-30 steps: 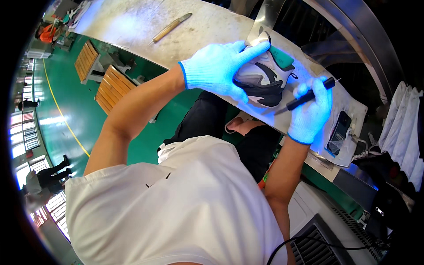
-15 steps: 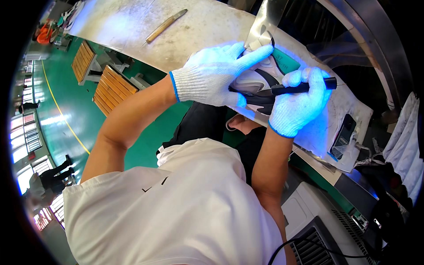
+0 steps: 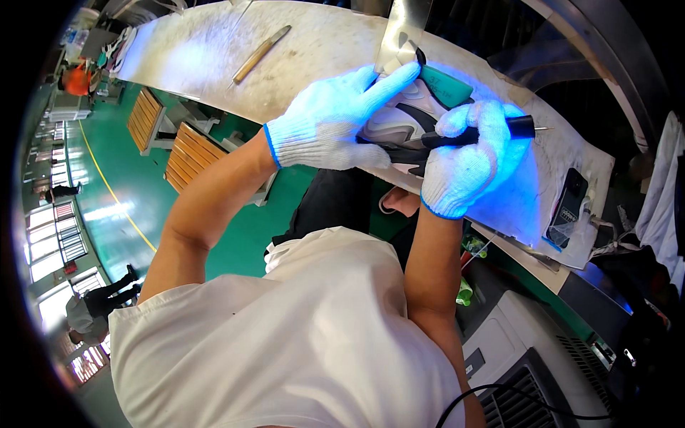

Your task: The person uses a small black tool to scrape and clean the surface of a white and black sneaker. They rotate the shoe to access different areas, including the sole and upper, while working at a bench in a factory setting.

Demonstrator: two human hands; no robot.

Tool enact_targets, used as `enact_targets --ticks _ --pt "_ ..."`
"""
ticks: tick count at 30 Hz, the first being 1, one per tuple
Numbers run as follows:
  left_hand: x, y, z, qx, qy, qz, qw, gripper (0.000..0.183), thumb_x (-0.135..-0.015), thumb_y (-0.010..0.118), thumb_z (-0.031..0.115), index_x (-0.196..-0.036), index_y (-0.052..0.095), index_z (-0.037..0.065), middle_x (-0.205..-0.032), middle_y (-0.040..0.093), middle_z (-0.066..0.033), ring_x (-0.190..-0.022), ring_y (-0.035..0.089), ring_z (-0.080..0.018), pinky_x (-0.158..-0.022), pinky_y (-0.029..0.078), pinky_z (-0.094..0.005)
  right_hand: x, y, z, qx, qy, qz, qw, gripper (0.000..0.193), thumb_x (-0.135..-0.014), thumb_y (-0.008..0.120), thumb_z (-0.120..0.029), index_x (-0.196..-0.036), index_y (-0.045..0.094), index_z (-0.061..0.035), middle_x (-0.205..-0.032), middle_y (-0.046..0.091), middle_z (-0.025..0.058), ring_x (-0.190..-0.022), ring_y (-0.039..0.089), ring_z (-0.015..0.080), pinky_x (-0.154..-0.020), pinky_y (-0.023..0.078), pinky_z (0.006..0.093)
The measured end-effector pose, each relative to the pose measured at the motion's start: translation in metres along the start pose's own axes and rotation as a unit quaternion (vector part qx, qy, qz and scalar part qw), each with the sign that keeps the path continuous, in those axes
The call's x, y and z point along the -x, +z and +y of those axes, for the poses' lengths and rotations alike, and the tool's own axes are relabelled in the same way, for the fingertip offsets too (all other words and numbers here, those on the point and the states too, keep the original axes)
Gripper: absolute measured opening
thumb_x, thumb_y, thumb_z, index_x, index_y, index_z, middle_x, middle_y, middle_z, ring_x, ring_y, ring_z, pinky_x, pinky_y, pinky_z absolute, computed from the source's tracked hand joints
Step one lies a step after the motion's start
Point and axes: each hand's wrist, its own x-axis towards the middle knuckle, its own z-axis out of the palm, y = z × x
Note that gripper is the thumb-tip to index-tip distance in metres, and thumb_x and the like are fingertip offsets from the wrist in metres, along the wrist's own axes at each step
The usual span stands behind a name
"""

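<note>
On the bench beneath my hands lies a grey, white and black sneaker (image 3: 394,123) with a teal shoe last (image 3: 446,85) showing at its opening. My left hand (image 3: 321,118), in a white knit glove with a blue cuff, grips the shoe from the left, index finger along its far side and thumb on its near side. A black pen-shaped tool (image 3: 524,128) is held in my gloved right hand (image 3: 472,158). One end points left onto the shoe's side; a thin metal pin sticks out of the other end. Its exact contact point is hard to see.
A wooden-handled blade tool (image 3: 260,57) lies farther left on the bench (image 3: 193,60). Beyond the shoe stands a shiny metal plate (image 3: 403,25). A dark phone (image 3: 569,203) rests near the right end. Wooden-slatted stands (image 3: 194,153) are on the green floor.
The head view has shifted slightly. My hands, the shoe and the tool appear a little farther left. Both hands keep their hold, with the black tool still against the shoe.
</note>
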Motion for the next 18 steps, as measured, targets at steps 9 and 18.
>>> enact_targets --ticks 9,18 --pt "-0.002 0.003 0.001 -0.004 -0.005 -0.002 1.000 0.132 -0.070 0.097 0.038 -0.177 0.027 0.009 -0.127 0.065 -0.0229 -0.114 0.069 -0.0466 -0.093 0.059 -0.0508 -0.011 -0.020 -0.003 -0.154 0.097 -0.095 0.979 0.014 -0.096 0.065 0.002 -0.083 0.060 -0.0033 -0.067 0.058 0.0102 -0.054 0.056 0.0214 -0.053 0.050 0.0356" --pt "-0.003 0.009 -0.001 0.023 -0.046 0.023 0.998 0.132 -0.076 0.093 0.046 -0.177 0.022 0.002 -0.136 0.069 -0.0267 -0.118 0.072 -0.0479 -0.100 0.059 -0.0492 -0.008 -0.026 0.004 -0.148 0.077 -0.092 0.982 0.016 -0.099 0.061 -0.007 -0.084 0.055 -0.0082 -0.073 0.050 0.0054 -0.053 0.048 0.0188 -0.056 0.044 0.0344"
